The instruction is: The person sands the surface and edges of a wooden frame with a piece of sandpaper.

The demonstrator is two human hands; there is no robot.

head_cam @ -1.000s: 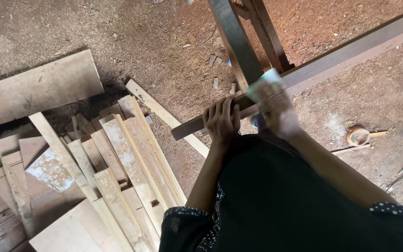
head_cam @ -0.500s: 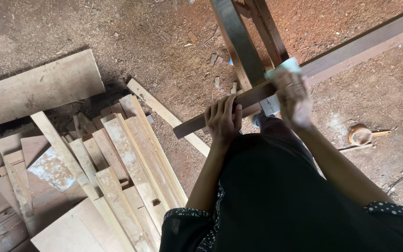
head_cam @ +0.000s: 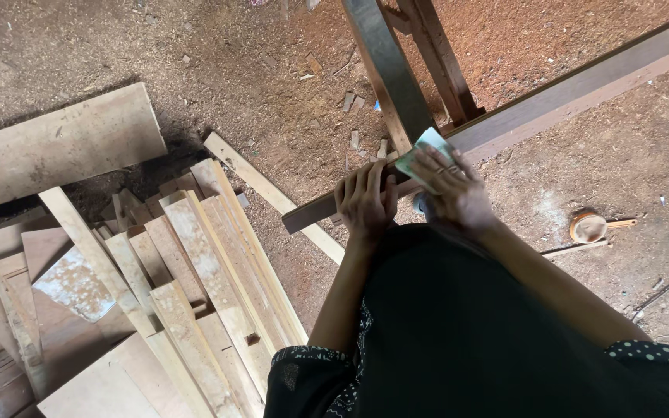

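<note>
We see the left hand (head_cam: 365, 203) with fingers curled over a long wooden strip (head_cam: 551, 104) (dark, above the sawdust floor (head_cam: 195, 46)); the right hand (head_cam: 452, 190) presses sandpaper (head_cam: 426, 153) flat on it, fingers together.

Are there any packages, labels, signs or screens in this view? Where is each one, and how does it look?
None are in view: no package, label, sign or screen.
Nearest to one: a pale greenish folded sheet, probably sandpaper, pressed by the right hand on the long dark wooden strip; any print on it cannot be made out.
The left hand grips the same strip.
A small round tan object lies on the sawdust floor to the right.
</note>
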